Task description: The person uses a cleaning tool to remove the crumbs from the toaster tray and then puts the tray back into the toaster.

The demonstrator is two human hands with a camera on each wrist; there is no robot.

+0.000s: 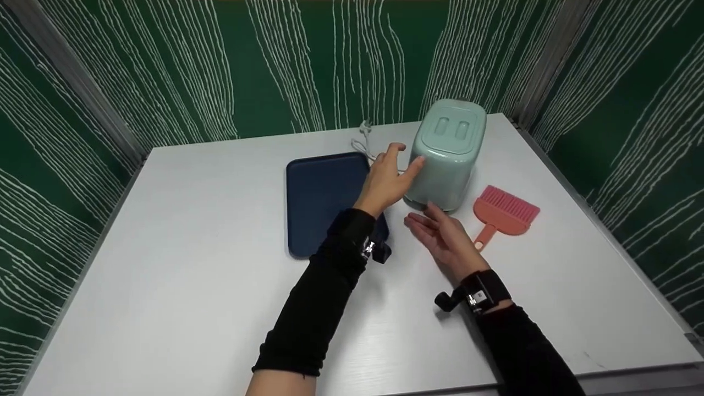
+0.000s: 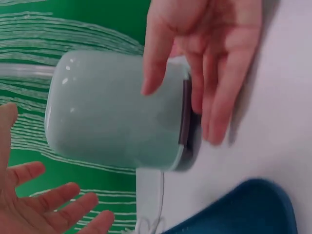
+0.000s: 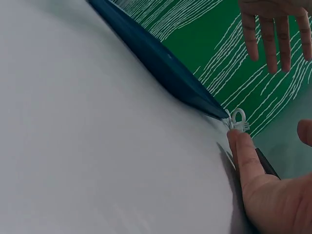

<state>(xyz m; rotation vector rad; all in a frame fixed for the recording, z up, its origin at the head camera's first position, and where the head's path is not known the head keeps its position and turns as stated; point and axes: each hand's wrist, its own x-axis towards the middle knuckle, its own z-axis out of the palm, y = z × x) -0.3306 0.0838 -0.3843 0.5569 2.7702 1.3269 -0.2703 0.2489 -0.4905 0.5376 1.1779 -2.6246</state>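
Note:
A mint-green toaster [image 1: 448,165] with a lidded top stands upright at the table's back right. Beside its upper left side is my left hand [image 1: 385,184], fingers spread and thumb close to the wall; contact cannot be told in the head view. In the left wrist view this hand [image 2: 53,209] appears apart from the toaster [image 2: 112,107]. My right hand [image 1: 448,239] is low at the toaster's front, palm turned inward, fingers extended by the dark base. Its fingertips partly overlap the base, so touching is unclear. Neither hand holds anything.
A dark blue tray [image 1: 324,203] lies left of the toaster, partly under my left forearm in view. Behind it are a white cord and plug [image 1: 365,127]. A coral brush [image 1: 505,213] with pink bristles lies to the right. Green patterned walls border the white table [image 1: 209,247].

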